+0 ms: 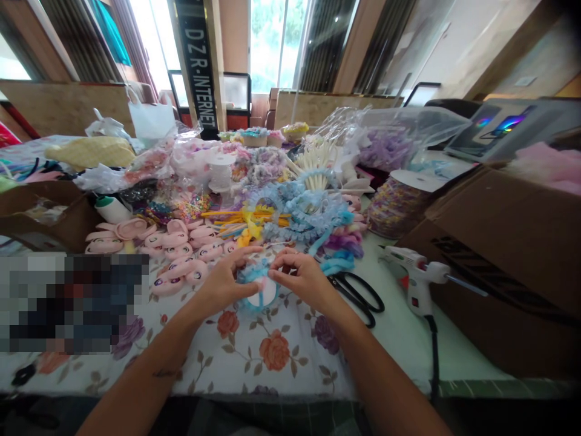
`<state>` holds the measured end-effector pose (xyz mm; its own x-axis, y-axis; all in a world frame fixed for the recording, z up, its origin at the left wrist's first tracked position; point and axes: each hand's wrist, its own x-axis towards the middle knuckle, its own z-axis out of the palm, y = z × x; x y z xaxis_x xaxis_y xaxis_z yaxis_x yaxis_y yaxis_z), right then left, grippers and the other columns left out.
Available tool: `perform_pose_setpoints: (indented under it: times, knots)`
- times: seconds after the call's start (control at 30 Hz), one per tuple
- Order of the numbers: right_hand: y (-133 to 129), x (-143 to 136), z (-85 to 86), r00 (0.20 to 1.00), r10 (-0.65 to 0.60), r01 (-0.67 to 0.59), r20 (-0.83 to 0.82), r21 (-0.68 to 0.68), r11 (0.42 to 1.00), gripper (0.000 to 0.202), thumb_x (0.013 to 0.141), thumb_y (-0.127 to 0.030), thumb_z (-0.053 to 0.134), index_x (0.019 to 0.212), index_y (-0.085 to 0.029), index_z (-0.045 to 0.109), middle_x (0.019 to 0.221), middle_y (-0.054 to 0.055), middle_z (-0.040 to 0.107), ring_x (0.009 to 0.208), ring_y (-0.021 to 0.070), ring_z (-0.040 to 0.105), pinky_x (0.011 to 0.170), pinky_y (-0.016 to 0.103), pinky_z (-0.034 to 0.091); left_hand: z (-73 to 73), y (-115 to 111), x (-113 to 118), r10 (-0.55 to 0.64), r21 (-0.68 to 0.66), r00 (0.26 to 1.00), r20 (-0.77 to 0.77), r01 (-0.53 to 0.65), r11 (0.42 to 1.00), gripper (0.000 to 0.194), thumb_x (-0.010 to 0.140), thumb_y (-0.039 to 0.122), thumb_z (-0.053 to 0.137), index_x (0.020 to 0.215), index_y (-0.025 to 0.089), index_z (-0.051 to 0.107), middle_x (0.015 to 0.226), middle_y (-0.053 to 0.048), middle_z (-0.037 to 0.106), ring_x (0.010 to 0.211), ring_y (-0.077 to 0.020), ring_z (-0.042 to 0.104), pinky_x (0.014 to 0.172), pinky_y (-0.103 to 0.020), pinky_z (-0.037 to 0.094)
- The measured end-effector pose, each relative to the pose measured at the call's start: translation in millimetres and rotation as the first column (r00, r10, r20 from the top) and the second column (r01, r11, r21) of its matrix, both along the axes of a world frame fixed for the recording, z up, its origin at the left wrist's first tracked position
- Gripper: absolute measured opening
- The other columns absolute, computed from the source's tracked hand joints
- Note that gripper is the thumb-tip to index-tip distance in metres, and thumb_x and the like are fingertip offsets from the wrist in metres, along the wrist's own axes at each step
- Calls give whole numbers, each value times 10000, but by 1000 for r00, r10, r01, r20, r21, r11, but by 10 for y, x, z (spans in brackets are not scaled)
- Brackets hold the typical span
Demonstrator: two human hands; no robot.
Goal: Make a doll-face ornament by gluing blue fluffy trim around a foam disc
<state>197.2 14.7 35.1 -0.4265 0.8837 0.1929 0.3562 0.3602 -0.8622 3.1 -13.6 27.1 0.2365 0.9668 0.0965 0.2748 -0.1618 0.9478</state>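
We held the blue-frilled white piece (pixel 267 293) between our hands over the floral cloth (pixel 242 363). Our left hand (pixel 227 280), half open, grasped its left side; our right hand (pixel 298 275) drew its fingertips nearly together at the edge, any hold indeterminable. We judged firm left support and light, even fingertip pressure best for the frill.

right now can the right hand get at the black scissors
Probably yes: the black scissors lie just beside the right forearm, and their handle end is uncovered. The right hand is busy at the blue ruffled piece, though, so it would likely have to leave that first.
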Motion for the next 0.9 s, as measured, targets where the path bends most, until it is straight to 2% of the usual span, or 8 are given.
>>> perform_pose_setpoints:
  times: [0.23,0.4,0.5,0.7,0.8,0.9]
  knots:
    - [23,-77,-78,997,-79,79,2,-13,997,98,709,-142,644,613,-161,647,643,-10,573,536,93,445,520,230,349,-73,35,1,16,-14,1000,-5,-16,1000,584,681,223,696,1248,254,560,1139,-42,643,928,-165,575,757,-258,480]
    - [27,-48,-82,994,-105,105,-26,-20,994,109,707,-211,669,614,-161,640,666,-12,573,514,80,429,504,224,357,-46,36,23,12,-22,1000,-24,-12,1000,578,688,267,691,1250,245,559,1221,-47,615,974,-189,575,792,-297,493]
    - [29,-19,-71,993,-107,105,-48,-29,994,114,714,-259,682,655,-164,659,688,-6,587,515,83,433,493,224,359,-38,37,30,4,-32,1000,-18,-5,999,594,682,290,702,1254,230,555,1202,-49,629,984,-194,586,800,-305,502]
    - [14,-61,-55,993,-94,89,-71,-67,994,112,686,-250,705,627,-168,656,681,-8,588,506,80,418,484,224,349,-70,44,15,12,1,1000,-24,-12,1000,584,681,258,707,1246,255,558,1264,-48,610,1042,-199,581,822,-297,502]
    - [5,-104,-55,991,-104,96,-90,-87,992,122,676,-237,708,606,-168,636,665,-13,582,497,79,411,481,226,344,-87,45,18,29,11,999,-26,-29,1000,579,679,238,703,1241,245,563,1231,-50,628,1014,-189,592,797,-278,498]
    - [5,-130,-64,989,-130,127,-65,-51,991,119,675,-205,700,592,-166,624,650,-13,579,520,86,418,513,234,348,-88,45,21,31,10,999,-22,-30,999,586,677,234,707,1245,228,560,1178,-53,651,964,-180,605,769,-268,495]
